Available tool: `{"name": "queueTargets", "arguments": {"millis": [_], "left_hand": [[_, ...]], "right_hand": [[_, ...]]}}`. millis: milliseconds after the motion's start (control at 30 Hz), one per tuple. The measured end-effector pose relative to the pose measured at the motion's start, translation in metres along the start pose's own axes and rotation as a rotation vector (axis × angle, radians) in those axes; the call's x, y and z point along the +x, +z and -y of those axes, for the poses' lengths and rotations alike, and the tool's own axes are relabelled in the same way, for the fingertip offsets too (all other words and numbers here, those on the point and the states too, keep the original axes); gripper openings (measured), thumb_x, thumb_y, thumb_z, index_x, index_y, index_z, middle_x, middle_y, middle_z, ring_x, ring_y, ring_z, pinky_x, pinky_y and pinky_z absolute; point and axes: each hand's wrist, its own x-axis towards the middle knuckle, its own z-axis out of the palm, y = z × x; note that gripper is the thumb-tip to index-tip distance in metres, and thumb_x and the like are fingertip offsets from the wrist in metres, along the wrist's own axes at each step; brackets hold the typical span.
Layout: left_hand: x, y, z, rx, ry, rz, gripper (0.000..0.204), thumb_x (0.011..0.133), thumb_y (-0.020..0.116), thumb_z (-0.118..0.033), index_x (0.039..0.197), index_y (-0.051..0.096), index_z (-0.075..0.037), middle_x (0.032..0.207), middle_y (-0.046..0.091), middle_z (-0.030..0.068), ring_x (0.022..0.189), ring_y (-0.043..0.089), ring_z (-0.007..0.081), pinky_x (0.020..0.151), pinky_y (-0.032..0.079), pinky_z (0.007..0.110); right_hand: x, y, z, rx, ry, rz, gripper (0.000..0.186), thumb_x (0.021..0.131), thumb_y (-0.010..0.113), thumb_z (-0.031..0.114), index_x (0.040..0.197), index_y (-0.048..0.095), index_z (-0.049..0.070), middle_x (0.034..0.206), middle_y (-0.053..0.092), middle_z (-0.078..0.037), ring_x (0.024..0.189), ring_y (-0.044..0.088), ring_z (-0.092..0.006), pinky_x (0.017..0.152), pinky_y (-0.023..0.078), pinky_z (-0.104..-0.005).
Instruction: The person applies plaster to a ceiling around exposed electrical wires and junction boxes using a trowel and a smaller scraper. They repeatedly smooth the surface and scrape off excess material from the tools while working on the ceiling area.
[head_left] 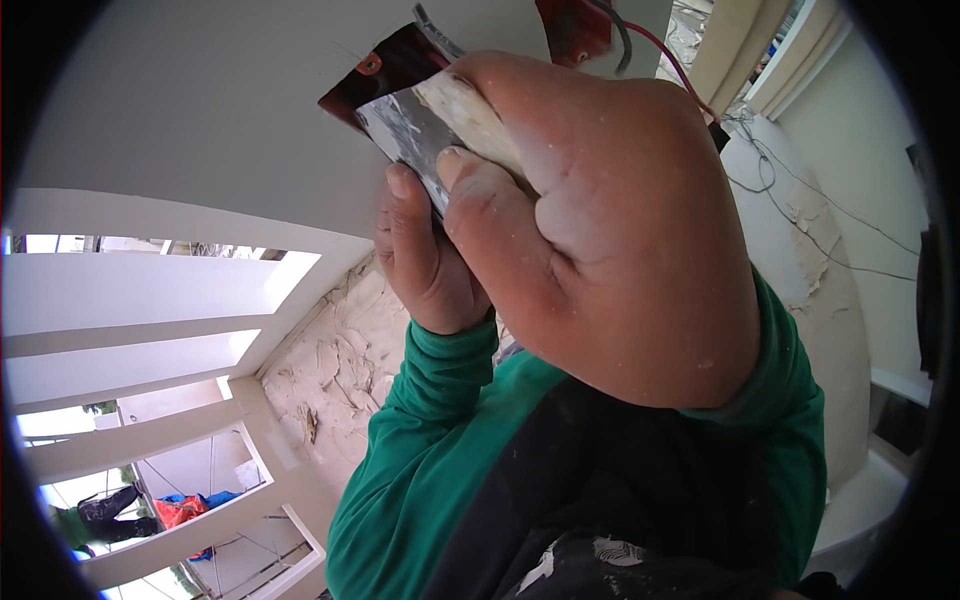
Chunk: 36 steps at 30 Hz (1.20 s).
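My right hand (pixel 620 250) fills the middle of the view, dusted with white putty, its fingers closed on a metal scraper blade (pixel 405 135) smeared with pale putty. The blade has a dark red end with a round hole (pixel 385 70) and lies close against a smooth white surface (pixel 200 110). My left hand (pixel 425 265) comes up behind it from a green sleeve (pixel 420 440), fingertips pressed on the same blade's lower edge. Whether a second blade lies between the hands is hidden by my right hand.
A red plate (pixel 575 25) with a red wire (pixel 670 60) and a grey wire sits at the top. Thin cables (pixel 800 200) run over the patchy wall at right. Rough plaster (pixel 340 370) and white beams (pixel 140 340) lie left. A person (pixel 100 515) is far below.
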Motion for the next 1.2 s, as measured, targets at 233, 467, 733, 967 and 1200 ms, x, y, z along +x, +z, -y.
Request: {"name": "queueTargets", "arguments": {"millis": [233,467,733,967,1200], "left_hand": [[-0.005,-0.019,0.009,-0.037,0.008,0.098,0.035,0.107,0.045,-0.027,0.117,0.060,0.003,0.109,0.067,0.0105,0.096,0.063,0.0153,0.088,0.050,0.032],[0.000,-0.016,0.018,-0.073,-0.005,0.111,0.032,0.107,0.045,-0.024,0.116,0.061,0.002,0.109,0.068,0.0102,0.093,0.064,0.0146,0.084,0.052,0.029],[-0.002,-0.009,0.015,-0.075,-0.012,0.113,0.032,0.107,0.046,-0.024,0.117,0.060,0.003,0.111,0.068,0.0109,0.096,0.064,0.0151,0.086,0.052,0.030],[-0.001,-0.010,0.018,-0.117,-0.024,0.130,0.031,0.106,0.047,-0.024,0.116,0.061,0.003,0.111,0.068,0.0104,0.095,0.064,0.0149,0.086,0.052,0.030],[-0.004,-0.017,0.020,-0.148,-0.044,0.129,0.031,0.106,0.048,-0.023,0.115,0.061,0.003,0.110,0.068,0.0099,0.095,0.064,0.0147,0.085,0.051,0.029]], "right_hand": [[-0.008,0.001,-0.005,-0.157,-0.072,0.007,0.019,0.085,0.059,0.002,0.102,0.065,-0.003,0.065,0.061,-0.015,0.054,0.061,-0.0234,0.055,0.048,-0.0334],[-0.037,0.098,-0.039,-0.607,-0.005,-0.804,0.040,0.080,0.068,0.018,0.114,0.059,0.000,0.103,0.065,-0.019,0.089,0.064,-0.0351,0.078,0.053,-0.0405],[-0.014,-0.003,-0.013,-0.560,-0.310,0.141,0.021,0.077,0.067,0.010,0.093,0.060,-0.001,0.081,0.065,-0.018,0.070,0.063,-0.0346,0.066,0.052,-0.0422],[-0.007,0.005,-0.011,-0.353,-0.118,0.064,0.017,0.077,0.067,0.010,0.088,0.060,-0.001,0.071,0.064,-0.017,0.062,0.063,-0.0350,0.061,0.052,-0.0420],[-0.013,0.003,-0.014,-0.300,-0.104,0.032,0.015,0.077,0.067,0.010,0.086,0.060,0.000,0.067,0.063,-0.017,0.059,0.063,-0.0352,0.058,0.053,-0.0417]]}}
